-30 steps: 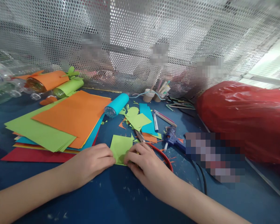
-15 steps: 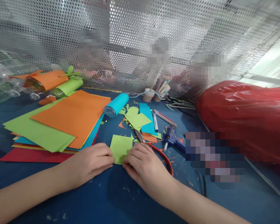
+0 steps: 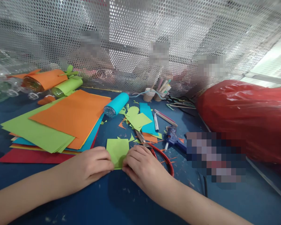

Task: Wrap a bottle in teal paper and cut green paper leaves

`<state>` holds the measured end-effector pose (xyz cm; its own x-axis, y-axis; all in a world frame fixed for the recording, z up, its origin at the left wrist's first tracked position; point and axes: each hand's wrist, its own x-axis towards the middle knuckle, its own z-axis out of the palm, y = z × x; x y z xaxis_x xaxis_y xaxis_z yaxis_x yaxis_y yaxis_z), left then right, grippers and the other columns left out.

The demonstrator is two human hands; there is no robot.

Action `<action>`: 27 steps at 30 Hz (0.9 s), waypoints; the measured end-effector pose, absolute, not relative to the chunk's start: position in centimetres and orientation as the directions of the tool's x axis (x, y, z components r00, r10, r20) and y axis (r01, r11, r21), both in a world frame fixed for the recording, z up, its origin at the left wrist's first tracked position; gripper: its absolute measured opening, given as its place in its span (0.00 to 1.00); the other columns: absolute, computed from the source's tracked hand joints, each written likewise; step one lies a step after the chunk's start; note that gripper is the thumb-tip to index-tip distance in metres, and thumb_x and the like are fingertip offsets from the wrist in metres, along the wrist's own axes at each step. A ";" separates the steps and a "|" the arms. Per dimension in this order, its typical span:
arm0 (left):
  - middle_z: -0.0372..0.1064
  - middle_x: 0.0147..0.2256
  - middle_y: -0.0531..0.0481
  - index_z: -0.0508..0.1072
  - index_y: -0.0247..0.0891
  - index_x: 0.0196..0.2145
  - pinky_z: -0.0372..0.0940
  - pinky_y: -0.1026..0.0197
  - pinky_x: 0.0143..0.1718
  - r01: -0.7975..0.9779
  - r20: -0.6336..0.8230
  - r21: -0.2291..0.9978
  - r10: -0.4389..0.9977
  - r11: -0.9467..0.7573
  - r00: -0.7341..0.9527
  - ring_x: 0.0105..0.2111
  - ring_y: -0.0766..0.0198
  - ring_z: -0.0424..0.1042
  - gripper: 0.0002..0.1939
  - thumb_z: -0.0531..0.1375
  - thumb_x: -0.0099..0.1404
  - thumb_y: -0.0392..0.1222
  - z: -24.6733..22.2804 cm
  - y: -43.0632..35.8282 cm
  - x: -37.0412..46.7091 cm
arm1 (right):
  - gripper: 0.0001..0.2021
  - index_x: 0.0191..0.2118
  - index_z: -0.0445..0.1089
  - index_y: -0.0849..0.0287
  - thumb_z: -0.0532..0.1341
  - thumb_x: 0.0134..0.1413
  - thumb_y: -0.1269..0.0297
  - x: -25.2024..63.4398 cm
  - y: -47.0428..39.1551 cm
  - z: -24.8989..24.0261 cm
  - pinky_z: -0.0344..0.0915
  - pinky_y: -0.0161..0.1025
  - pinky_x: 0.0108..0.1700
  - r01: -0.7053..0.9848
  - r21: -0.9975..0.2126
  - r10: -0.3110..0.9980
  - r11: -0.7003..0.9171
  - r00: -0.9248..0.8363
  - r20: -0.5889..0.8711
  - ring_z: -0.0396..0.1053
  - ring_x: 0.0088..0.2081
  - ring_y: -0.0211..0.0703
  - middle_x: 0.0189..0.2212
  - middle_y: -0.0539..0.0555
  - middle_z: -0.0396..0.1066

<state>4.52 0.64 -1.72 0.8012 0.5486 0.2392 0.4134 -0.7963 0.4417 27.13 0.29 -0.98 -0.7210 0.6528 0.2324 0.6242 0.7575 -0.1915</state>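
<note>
A small square of green paper lies on the blue table between my hands. My left hand pinches its near left corner, and my right hand pinches its near right corner. The near edge looks doubled, as if folded. Just past my right hand lie scissors with red handles, partly hidden by that hand. Green scraps are scattered beyond the square. A larger piece of green paper rests on blue strips further back.
At left are stacked coloured sheets and paper-wrapped bottles. A blue-wrapped bottle lies behind. A glue gun, a marker, cups of sticks and a red plastic bag stand or lie to the right.
The green square has shifted slightly left and toward me, with both hands still on its near corners. More of the red scissor handle now shows beside my right hand.
</note>
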 end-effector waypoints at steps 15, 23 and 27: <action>0.69 0.36 0.47 0.71 0.38 0.42 0.62 0.62 0.39 0.404 0.269 0.460 0.558 -0.791 0.785 0.37 0.61 0.66 0.10 0.50 0.71 0.34 -1.9 0.7 4.4 | 0.05 0.35 0.70 0.57 0.57 0.62 0.70 27.8 0.5 0.5 0.60 0.41 0.46 0.547 -0.135 0.563 0.826 -0.810 0.163 0.66 0.36 0.42 0.31 0.51 0.70; 0.68 0.35 0.46 0.72 0.36 0.40 0.63 0.61 0.37 0.433 0.250 0.413 0.557 -0.801 0.792 0.36 0.59 0.66 0.12 0.49 0.71 0.33 -1.9 0.6 4.5 | 0.07 0.33 0.68 0.58 0.56 0.63 0.70 27.6 0.3 0.2 0.60 0.41 0.46 0.595 -0.109 0.605 0.796 -0.780 0.163 0.66 0.34 0.42 0.29 0.51 0.71; 0.69 0.34 0.46 0.72 0.36 0.41 0.63 0.61 0.36 0.421 0.279 0.379 0.536 -0.824 0.797 0.35 0.60 0.66 0.14 0.46 0.72 0.34 -2.1 0.7 4.4 | 0.06 0.36 0.69 0.57 0.55 0.64 0.70 27.8 0.4 0.1 0.59 0.42 0.47 0.571 -0.112 0.582 0.813 -0.800 0.149 0.65 0.36 0.42 0.32 0.51 0.71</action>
<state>4.39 0.69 -2.12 0.7968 0.5359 0.2792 0.4214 -0.8239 0.3790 27.83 0.37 0.14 -0.7995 0.5818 0.1493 0.5710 0.8133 -0.1118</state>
